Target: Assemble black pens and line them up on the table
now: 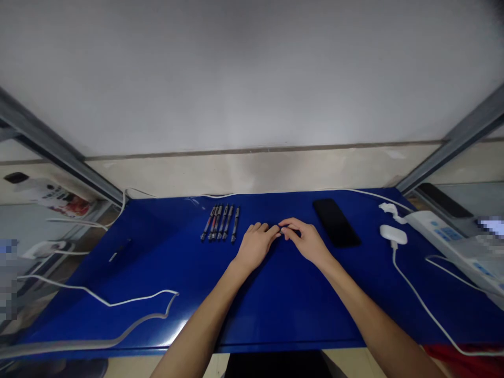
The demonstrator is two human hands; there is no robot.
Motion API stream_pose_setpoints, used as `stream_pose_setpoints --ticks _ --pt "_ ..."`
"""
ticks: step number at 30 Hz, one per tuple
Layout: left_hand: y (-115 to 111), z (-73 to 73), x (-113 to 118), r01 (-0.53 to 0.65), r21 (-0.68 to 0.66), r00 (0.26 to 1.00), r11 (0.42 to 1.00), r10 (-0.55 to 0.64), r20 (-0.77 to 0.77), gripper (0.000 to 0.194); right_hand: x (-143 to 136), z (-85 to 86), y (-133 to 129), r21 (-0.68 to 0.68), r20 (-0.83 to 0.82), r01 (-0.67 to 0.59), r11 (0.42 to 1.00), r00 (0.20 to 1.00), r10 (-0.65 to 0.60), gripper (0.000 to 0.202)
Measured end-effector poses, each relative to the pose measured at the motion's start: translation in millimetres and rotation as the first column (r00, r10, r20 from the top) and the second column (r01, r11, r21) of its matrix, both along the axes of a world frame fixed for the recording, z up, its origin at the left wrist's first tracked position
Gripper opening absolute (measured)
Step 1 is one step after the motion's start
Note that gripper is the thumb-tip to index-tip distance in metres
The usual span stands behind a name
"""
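Observation:
My left hand [256, 244] rests low over the blue table [275, 304], its thumb and forefinger reaching toward the other hand. Close beside it, my right hand [308, 240] has thumb and fingers in a pinch. The fingertips of both hands meet around a small dark bit, too small and covered to name. Left of my left hand lies a row of several pens [219, 223], side by side with clear barrels and dark ends. One pen [235, 224] in that row lies slightly apart. A black phone [336, 223] is flat on the table, right of my right hand.
A thin dark pen-like object [120, 250] lies far left. White cables [134, 301] cross the left front and run along the back wall. At right are a white earphone case [393, 234] on a cable and a power strip [452, 241]. A bottle [51, 195] stands beyond the left frame.

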State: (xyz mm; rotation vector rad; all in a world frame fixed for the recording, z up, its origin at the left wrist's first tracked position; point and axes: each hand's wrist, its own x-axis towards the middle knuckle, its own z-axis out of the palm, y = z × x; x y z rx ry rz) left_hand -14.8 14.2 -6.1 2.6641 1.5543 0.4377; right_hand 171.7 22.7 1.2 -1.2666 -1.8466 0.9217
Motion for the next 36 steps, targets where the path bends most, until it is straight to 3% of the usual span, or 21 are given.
stream_pose_setpoints --ticks 9,15,22,28,33,36 --pt "1.9 3.8 -2.8 -0.02 -0.02 0.999 1.0 0.021 0.043 0.033 1.2 1.5 1.3 0.204 0.04 -0.055 0.977 0.998 0.048 0.017" --pt "-0.4 3.9 -0.4 -0.019 0.019 1.0 1.0 0.019 0.02 0.031 2.7 -1.0 1.1 0.025 0.032 -0.038 0.999 0.999 0.037 0.024" --pt "0.4 3.2 0.0 -0.037 -0.02 0.999 0.999 0.037 0.033 0.033 1.2 1.2 2.1 0.166 -0.027 -0.015 0.986 0.999 0.02 0.015" --pt "1.0 1.8 0.1 -0.025 -0.005 0.999 1.0 0.025 0.028 0.033 2.8 -2.3 2.0 -0.001 -0.019 0.007 1.0 1.0 -0.007 0.026" --pt "1.8 0.7 -0.8 -0.043 -0.017 0.998 0.999 0.044 0.05 0.034 2.9 -2.6 2.6 0.095 -0.037 -0.026 0.995 0.999 0.03 0.031" --pt "2.0 -0.2 -0.3 -0.034 -0.002 0.997 0.999 0.034 0.064 0.034 2.8 -1.2 1.5 0.034 -0.011 -0.012 0.999 1.0 0.013 0.03"
